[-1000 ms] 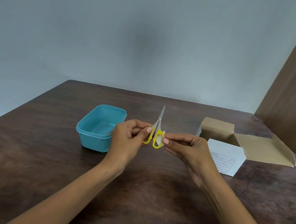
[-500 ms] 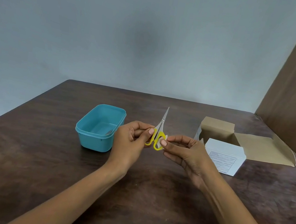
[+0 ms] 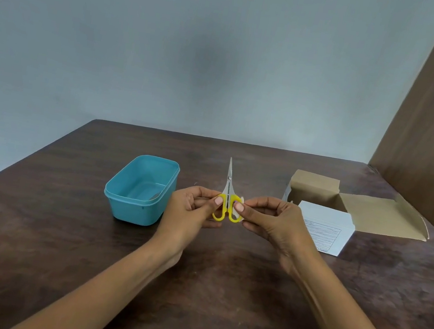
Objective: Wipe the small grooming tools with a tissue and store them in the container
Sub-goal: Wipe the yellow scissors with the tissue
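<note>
Both forearms reach forward and converge. The left hand [image 3: 188, 211] pinches the scissors [image 3: 227, 194] by one yellow loop. The right hand [image 3: 271, 224] pinches the other loop, thumb on top.

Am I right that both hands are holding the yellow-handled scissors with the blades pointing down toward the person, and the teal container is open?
Not quite: in the head view the scissors point up and away from the person. Both the left hand and right hand do hold them, and the teal container is open.

Dark wooden table [image 3: 54, 252] bears teal container [image 3: 129, 207] and open cardboard box [image 3: 324, 232].

Shiny metal scissors [image 3: 228, 183] (yellow plastic handles), matt wooden table [image 3: 56, 238].
</note>
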Demonstrator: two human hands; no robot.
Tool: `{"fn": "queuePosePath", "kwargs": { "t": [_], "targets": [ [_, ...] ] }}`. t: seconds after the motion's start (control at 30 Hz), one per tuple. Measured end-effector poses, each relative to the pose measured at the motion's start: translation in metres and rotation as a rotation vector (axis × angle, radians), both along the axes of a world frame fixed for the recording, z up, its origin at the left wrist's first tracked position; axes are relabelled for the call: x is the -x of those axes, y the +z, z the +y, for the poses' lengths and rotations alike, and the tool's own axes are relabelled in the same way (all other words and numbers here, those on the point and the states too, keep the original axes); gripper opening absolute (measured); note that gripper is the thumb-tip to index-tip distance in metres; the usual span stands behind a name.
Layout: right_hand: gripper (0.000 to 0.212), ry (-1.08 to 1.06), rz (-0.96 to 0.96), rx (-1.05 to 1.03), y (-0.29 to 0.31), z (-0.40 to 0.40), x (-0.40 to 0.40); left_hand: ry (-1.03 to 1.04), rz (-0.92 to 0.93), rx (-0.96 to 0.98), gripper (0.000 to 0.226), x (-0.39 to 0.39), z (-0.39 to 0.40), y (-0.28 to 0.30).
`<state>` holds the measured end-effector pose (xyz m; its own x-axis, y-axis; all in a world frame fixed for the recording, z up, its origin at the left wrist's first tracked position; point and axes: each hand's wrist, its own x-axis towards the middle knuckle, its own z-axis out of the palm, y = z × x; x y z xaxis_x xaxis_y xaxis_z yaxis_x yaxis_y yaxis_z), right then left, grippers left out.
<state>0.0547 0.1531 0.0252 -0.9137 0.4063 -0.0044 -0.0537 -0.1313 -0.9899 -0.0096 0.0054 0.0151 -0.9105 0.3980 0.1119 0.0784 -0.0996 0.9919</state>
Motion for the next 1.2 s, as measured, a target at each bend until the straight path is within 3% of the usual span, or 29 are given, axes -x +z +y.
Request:
{"fn": "queuePosePath", "kwargs": {
  "t": [0.17,0.47,0.87,1.1,1.2],
  "targets": [
    [0.026,0.116,0.035,0.195,0.002,-0.001,-0.001,0.000,-0.072,-0.071,0.015,0.002,-0.003,0.006],
    [0.015,0.077,0.037,-0.113,0.005,-0.009,-0.005,0.008,-0.034,0.096,0.028,0.000,-0.002,0.007],
    [0.016,0.090,0.115,-0.237,0.006,-0.013,-0.007,-0.125,-0.233,-0.060,0.017,0.002,-0.002,0.007],
    [0.014,0.120,0.104,0.104,0.005,-0.006,-0.005,-0.201,-0.340,-0.107,0.027,0.003,-0.005,0.015],
    [0.020,0.038,0.258,-0.183,0.007,-0.005,-0.004,-0.212,-0.379,-0.134,0.026,0.003,-0.005,0.018]
  ]
}}
